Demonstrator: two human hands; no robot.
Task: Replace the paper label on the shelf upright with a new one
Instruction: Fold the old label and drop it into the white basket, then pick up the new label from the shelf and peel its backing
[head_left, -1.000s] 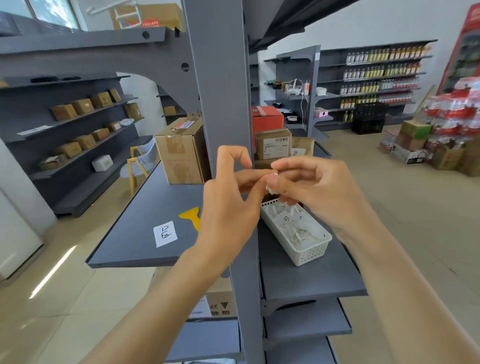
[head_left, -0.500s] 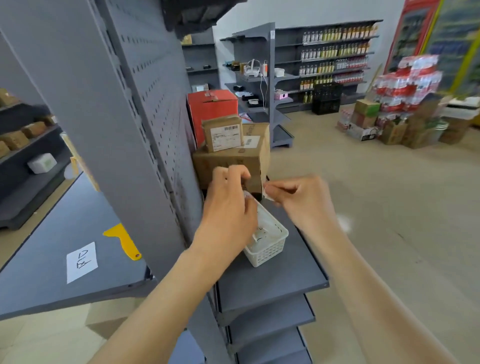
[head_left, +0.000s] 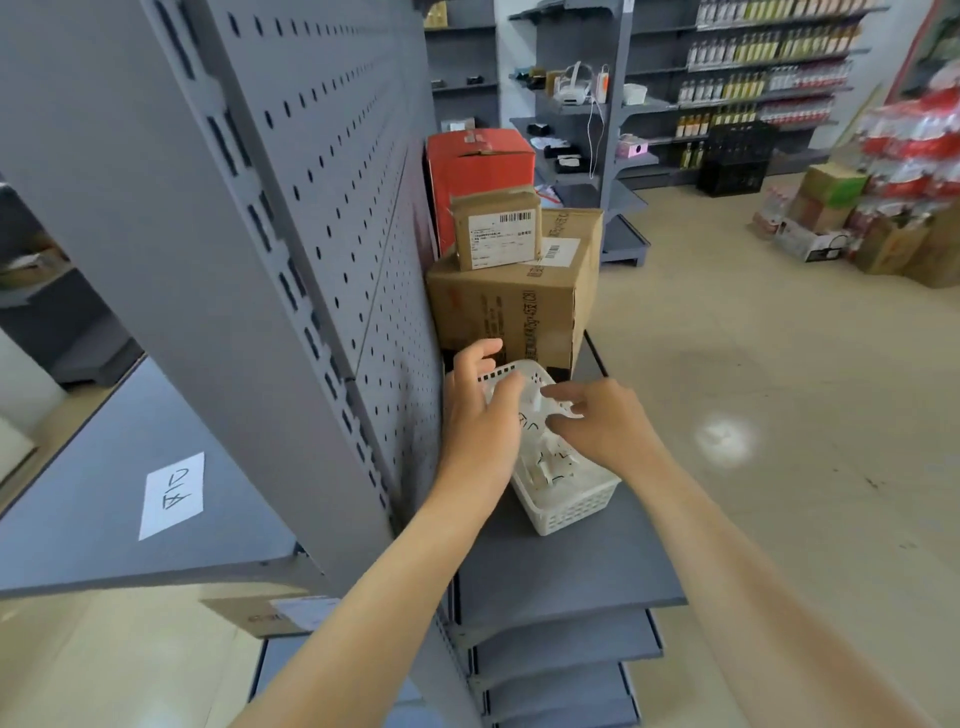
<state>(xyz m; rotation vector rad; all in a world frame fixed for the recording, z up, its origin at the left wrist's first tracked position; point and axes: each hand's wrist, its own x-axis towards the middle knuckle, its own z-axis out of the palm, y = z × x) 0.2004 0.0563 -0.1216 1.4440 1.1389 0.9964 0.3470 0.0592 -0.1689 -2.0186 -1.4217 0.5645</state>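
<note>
A: Store aisle, grey metal shelving, beige floor. Far left, a grey shelf carries a white paper label with handwritten black marks, lying flat, well apart from both hands.

B: Next to the right?

A: Shelf upright, slotted, grey, with a pegboard panel beside it. No paper visible on the upright face from this angle.

B: Hands?

A: Left hand sits just beside the pegboard, fingers loosely spread over the near-left rim of a white basket. Cannot tell whether it grips the rim or only rests on it. Right hand is over the basket's middle, fingers curled down among the contents; whether anything is pinched is hidden.

B: Basket contents?

A: White paper slips with black handwriting, jumbled, count unclear. Basket stands on the right-hand shelf.

B: Behind it?

A: Brown carton touching the basket's far end, a smaller barcode-labelled box on top, a red box behind.
</note>
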